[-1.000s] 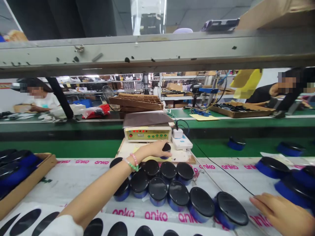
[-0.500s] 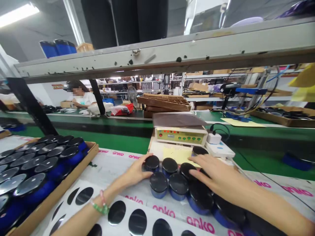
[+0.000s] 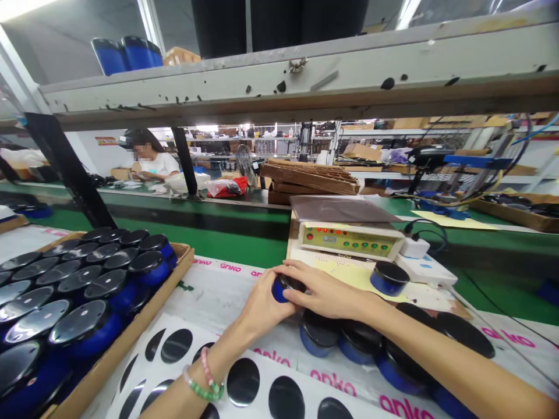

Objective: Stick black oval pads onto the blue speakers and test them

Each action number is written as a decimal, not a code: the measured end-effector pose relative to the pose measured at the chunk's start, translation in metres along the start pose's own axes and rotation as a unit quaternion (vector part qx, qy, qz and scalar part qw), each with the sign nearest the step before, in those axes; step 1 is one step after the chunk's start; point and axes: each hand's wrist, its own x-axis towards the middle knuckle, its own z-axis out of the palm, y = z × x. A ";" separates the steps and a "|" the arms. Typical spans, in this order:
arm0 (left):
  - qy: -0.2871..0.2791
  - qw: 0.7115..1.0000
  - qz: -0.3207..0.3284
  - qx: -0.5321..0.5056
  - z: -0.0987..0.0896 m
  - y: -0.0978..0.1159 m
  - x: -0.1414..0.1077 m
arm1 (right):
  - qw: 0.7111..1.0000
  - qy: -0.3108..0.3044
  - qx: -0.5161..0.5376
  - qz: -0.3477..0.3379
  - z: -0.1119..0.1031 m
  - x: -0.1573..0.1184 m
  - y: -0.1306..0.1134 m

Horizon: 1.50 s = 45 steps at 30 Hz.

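Observation:
Both hands meet around one short blue round container with a black top (image 3: 289, 285), near the middle of the bench. My left hand (image 3: 265, 298) wraps its left side. From the right, my right hand (image 3: 325, 289) closes over its top and side, hiding much of it. Under and beside my right forearm stand several more blue containers (image 3: 318, 331), in rows on the printed paper. Another container (image 3: 390, 278) sits apart on the yellow paper. Below my left wrist lies a white sheet of round black stickers (image 3: 243, 381); a beaded bracelet is on that wrist.
A cardboard tray (image 3: 186, 259) full of similar containers stands at left. Behind my hands is a control box with lit red lights (image 3: 349, 238), beside a white power strip (image 3: 430, 270). A shelf beam (image 3: 279, 87) crosses overhead. One person (image 3: 159, 163) sits across the green belt.
My right hand has moved left, off the row of containers, to join my left hand at the container. The view has shifted, so the bench things appear farther right.

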 end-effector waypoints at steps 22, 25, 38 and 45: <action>0.052 0.965 -0.086 0.244 -0.050 -0.036 0.011 | 0.961 -0.097 -0.115 0.234 -0.032 -0.029 0.038; 0.056 0.959 -0.031 0.275 -0.041 -0.031 0.005 | 0.965 -0.120 -0.115 0.204 -0.032 -0.027 0.035; 0.074 0.955 0.056 0.280 -0.042 -0.017 0.008 | 0.981 -0.031 -0.111 0.153 -0.011 -0.023 0.024; 0.068 0.967 -0.096 0.228 -0.059 -0.052 0.020 | 0.996 -0.001 -0.048 0.082 -0.001 0.025 -0.011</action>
